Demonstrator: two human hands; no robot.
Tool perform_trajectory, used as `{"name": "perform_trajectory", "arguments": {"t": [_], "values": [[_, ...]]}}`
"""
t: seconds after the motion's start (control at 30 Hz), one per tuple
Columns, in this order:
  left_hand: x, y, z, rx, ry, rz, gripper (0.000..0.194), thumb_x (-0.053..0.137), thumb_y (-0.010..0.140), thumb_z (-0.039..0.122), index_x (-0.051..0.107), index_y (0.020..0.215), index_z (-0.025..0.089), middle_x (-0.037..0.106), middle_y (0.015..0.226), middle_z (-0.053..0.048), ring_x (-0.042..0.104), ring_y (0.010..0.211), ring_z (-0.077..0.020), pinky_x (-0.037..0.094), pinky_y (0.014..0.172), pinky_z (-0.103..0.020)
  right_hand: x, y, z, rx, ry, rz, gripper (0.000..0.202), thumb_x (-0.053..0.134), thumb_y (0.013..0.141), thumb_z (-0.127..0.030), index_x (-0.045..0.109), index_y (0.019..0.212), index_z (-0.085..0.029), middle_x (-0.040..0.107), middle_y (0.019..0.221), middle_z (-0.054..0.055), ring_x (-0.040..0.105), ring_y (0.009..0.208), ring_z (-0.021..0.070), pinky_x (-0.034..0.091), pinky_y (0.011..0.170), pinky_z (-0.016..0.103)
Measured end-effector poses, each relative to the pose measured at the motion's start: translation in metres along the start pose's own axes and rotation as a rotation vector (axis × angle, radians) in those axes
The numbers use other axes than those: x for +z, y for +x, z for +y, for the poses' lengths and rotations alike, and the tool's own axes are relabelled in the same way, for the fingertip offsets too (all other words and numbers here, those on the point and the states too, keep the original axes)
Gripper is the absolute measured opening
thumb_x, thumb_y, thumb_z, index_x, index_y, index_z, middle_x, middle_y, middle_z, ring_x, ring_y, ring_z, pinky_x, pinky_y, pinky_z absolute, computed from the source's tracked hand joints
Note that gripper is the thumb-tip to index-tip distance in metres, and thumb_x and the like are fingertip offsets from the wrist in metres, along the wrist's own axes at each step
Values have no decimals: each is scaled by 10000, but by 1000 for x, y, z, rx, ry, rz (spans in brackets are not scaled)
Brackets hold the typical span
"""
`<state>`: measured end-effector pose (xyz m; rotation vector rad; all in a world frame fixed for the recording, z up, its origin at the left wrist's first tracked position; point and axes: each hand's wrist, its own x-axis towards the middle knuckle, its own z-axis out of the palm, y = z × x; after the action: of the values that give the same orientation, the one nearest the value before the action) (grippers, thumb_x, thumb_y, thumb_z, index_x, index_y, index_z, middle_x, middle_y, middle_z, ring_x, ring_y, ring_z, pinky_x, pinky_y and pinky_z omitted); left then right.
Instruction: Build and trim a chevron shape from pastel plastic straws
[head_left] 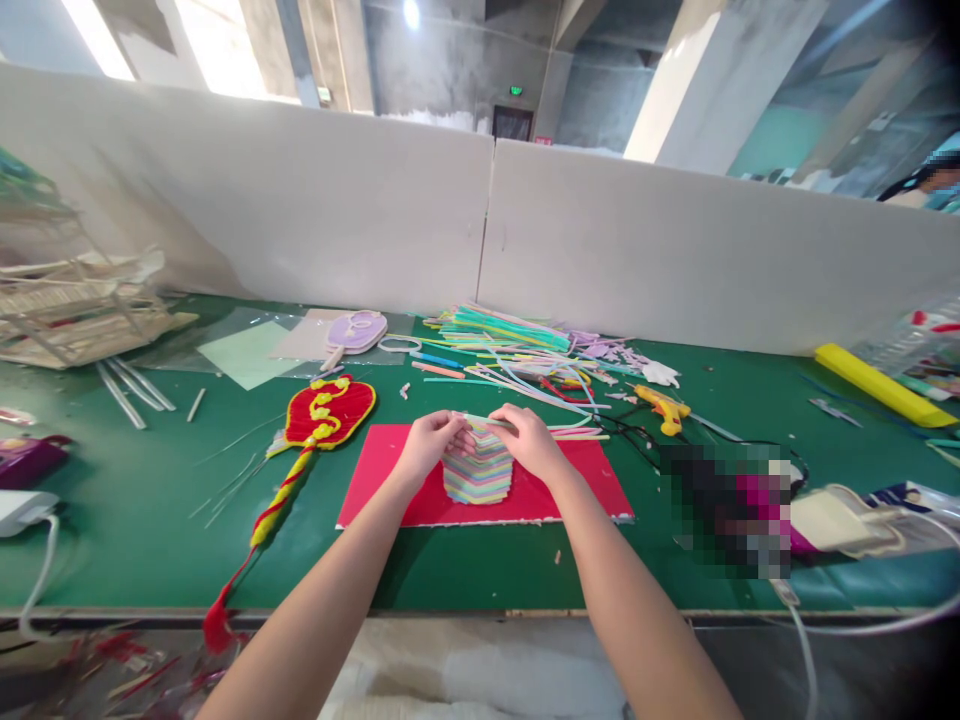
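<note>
A striped, pastel-coloured panel of strips [477,476] lies on a red sheet [585,490] on the green table. My left hand [433,443] and my right hand [529,440] both pinch one thin pale strip [487,421], holding it level across the top edge of the striped panel. The left hand holds its left end and the right hand holds its right end. A red and yellow fan-shaped ornament with a tassel [326,412] lies just left of the red sheet.
A heap of coloured strips [517,350] lies behind the hands. A yellow glue gun [661,405] with a black cord rests to the right. A lilac case [358,331], clear sheets, a wire rack [67,300] at far left and a white partition [480,220] border the table.
</note>
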<state>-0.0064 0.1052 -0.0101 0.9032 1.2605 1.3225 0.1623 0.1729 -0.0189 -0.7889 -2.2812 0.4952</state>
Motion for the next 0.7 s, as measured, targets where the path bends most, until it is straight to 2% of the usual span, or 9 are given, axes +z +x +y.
{"name": "perform_trajectory", "arguments": {"t": [0.2,0.33,0.43,0.5,0.6,0.7], "values": [[-9,-2,-1,-93,-15,-109,282,662,685,403,586,588,149,581,462,-16,529,391,-105,401,399,-199,2,0,4,-34,84,-3,153,532,888,-332,605,832,-208,649,837,12,587,783,151,370,734,259],[-11,-1,-4,-97,-13,-112,278,607,728,382,561,583,149,543,453,-4,496,384,-86,393,402,-190,2,1,4,-69,175,8,171,551,875,-343,603,810,-194,614,829,22,574,779,149,379,729,260],[-9,0,-3,-47,38,-94,274,582,757,395,575,644,145,588,518,-15,535,423,-109,416,423,-210,0,2,3,-36,272,3,193,553,868,-357,611,805,-184,574,805,25,553,752,146,396,691,249],[-7,0,-2,20,75,-48,221,588,763,375,606,763,154,640,630,-14,565,479,-116,421,440,-209,-5,2,4,19,321,-13,209,563,857,-366,618,786,-177,546,761,14,527,703,138,389,646,242],[-6,-1,-2,278,255,18,174,583,775,294,641,906,196,683,847,-14,609,660,-122,458,564,-209,-12,3,6,116,347,-47,232,583,836,-380,627,754,-168,503,691,-12,469,631,121,352,592,235],[-7,-3,-3,519,530,9,141,585,785,268,675,874,205,698,890,-25,622,784,-147,461,681,-229,-17,4,7,170,360,-92,255,590,822,-405,631,747,-165,504,675,-22,450,630,117,337,600,234]]}}
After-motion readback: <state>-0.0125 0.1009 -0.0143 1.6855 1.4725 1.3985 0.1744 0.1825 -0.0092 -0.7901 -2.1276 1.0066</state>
